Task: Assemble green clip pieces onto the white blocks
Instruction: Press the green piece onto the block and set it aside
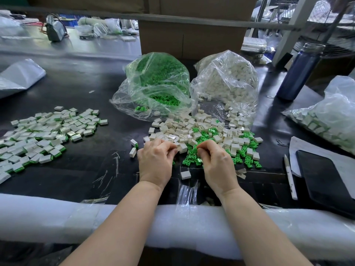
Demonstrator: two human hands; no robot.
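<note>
A loose heap of white blocks mixed with green clip pieces lies mid-table, just beyond both hands. My left hand has its fingers curled at the heap's near edge, and its fingertips grip a white block. My right hand is curled too, thumb and forefinger pinching a green clip. Between my wrists sits a single white block. Finished white-and-green pieces are spread out at the left.
Two open plastic bags stand behind the heap, one of green clips, one of white blocks. At the right are a blue bottle, another filled bag, a pen and a black tablet. White foam pads the near edge.
</note>
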